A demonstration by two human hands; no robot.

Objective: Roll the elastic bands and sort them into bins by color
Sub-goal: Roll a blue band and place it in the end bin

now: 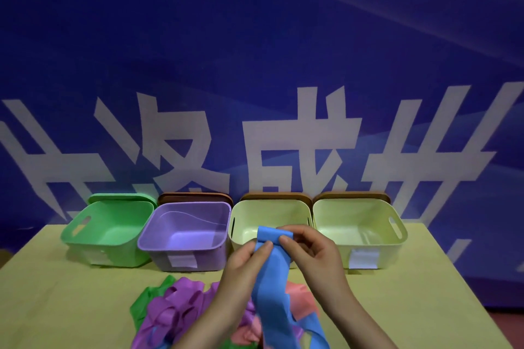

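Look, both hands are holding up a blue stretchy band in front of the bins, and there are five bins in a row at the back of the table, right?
Nearly. Both the left hand and the right hand do hold the blue band up in front of the bins, but the head view shows four bins, not five: a green bin, a purple bin and two pale yellow bins.

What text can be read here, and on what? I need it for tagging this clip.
"成": large white character on the blue backdrop, the only one clearly legible.
Other backdrop characters: cut off or hidden by the bins, not reliably readable.
White labels on the purple bin and the right cream bin: nothing legible on them.
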